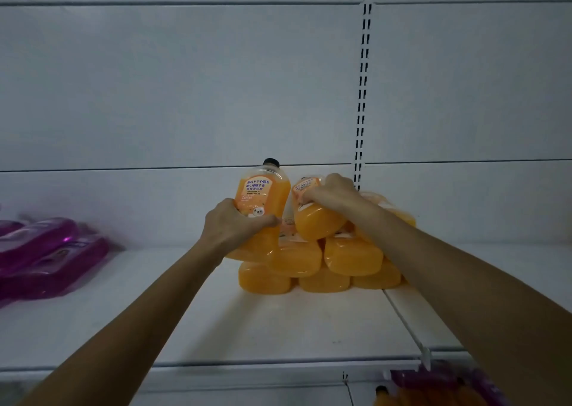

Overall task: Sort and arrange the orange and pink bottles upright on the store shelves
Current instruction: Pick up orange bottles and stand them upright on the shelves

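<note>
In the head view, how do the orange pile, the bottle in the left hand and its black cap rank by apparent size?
1. orange pile
2. bottle in the left hand
3. black cap, by far smallest

one head cam, wide-angle, facing the store shelf [309, 328] nearly square-on, eye line a bit above its deck. close range: forearms [154, 297] enter from the bottom corners, and the left hand [235, 223] and right hand [328, 193] each grip an orange bottle [260, 198] mid-frame at arm's reach. back panel [185, 80] fills the upper half. front lip [216, 364] runs along the bottom edge.
</note>
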Demonstrator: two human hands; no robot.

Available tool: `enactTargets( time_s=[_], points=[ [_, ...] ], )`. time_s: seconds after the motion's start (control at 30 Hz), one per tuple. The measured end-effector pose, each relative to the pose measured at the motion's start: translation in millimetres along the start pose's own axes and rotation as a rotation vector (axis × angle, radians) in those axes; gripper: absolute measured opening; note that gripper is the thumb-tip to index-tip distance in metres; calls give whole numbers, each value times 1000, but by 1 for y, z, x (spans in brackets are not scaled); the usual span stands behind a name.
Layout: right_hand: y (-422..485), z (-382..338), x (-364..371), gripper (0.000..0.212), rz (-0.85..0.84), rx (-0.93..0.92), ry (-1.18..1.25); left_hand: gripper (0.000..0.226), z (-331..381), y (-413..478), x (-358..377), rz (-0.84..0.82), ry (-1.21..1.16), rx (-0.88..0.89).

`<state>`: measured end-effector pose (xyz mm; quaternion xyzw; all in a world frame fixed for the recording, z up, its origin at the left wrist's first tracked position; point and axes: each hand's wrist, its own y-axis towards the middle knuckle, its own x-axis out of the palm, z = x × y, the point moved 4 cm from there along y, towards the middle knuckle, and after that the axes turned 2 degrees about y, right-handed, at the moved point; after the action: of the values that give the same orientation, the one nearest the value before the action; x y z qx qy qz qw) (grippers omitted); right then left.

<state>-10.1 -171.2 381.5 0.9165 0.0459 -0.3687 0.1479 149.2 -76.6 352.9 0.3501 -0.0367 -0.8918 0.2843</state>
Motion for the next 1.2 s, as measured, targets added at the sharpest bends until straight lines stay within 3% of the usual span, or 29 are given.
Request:
enactTargets(
  time_s=[0.2,0.43,0.53,0.63,0.8,0.97,1.2],
  points=[
    [-7,-5,8,53,-95,39,-13,75,-11,6,-1,-53,-36,-13],
    [-5,-8,9,41,-2,-50,-281,74,-19,5,2,-83,-62,-26],
    [-4,-7,9,38,-33,-71,-257,73,-18,4,2,-89,-78,-31],
    [1,-3,1,39,55,-126,-105,72,-10,4,-3,-83,-99,-12],
    [1,3,-37,48,296,-195,29,76,24,10,-11,-12,-130,62],
    [-1,25,-63,44,289,-189,-34,82,79,18,5,11,2,140],
    [10,70,-111,54,332,-204,-342,86,148,26,50,-64,149,183]
  ],
)
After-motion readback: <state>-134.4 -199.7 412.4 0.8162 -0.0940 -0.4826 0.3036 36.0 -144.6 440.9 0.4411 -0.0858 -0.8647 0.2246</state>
